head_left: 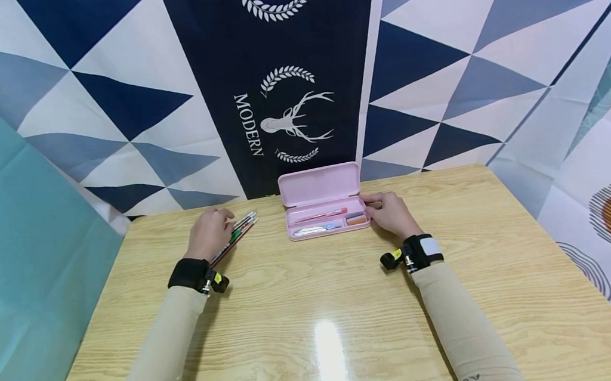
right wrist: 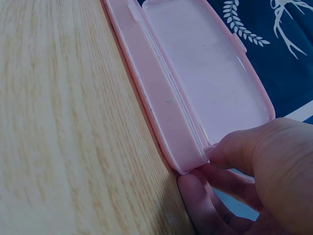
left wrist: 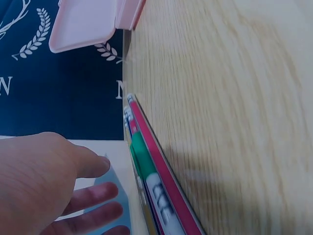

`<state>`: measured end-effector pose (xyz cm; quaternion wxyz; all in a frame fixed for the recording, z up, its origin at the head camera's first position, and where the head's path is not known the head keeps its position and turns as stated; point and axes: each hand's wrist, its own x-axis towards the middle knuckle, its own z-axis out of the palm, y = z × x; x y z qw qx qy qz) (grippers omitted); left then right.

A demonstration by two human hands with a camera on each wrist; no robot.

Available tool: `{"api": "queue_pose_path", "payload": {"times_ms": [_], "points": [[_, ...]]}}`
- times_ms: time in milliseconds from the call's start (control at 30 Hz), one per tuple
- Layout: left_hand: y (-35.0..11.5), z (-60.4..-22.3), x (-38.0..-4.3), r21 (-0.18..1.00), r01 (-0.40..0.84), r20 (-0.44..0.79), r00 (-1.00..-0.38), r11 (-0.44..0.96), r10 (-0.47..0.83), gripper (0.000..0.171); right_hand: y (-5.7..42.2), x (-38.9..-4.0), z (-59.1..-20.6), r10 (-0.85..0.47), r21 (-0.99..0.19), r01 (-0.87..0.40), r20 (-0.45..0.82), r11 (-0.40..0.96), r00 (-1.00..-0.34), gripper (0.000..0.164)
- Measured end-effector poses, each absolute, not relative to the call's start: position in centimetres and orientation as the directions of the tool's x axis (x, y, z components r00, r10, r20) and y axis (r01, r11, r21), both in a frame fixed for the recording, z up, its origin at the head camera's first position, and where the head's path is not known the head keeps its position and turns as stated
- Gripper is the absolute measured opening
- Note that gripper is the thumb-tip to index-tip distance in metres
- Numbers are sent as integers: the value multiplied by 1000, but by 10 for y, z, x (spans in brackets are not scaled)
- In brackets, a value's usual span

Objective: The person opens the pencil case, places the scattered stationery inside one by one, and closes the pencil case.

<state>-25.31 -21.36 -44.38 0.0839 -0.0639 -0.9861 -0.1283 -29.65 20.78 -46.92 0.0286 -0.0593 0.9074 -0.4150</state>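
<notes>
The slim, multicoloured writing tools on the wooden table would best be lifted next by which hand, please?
Probably the left hand: it looks free, close beside the writing tools, while the right hand holds the open, rectangular pink case.

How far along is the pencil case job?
Done, seemingly: pencil case open, red pen or pencil and eraser-like block inside.
In hand: right hand pinches the case's end; left hand, beside the pencils, grips nothing.
Probably left: pencils and green-and-white pen, both outside; lid, raised.
</notes>
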Motion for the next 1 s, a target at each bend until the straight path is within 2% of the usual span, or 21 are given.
{"api": "queue_pose_path", "payload": {"times_ms": [333, 700, 1000], "points": [[-229, -446, -248, 235, 90, 152, -987, 968, 55, 24, 207, -298, -470, -115, -760, -62, -16, 646, -993, 35], [-240, -446, -243, 241, 86, 140, -989, 967, 53, 25, 207, -299, -472, -121, -759, -73, -8, 647, -993, 36], [-241, -450, -241, 283, 65, 61, -997, 957, 50, 32, 208, -299, -472, -116, -763, -61, -18, 644, -993, 36]]}}
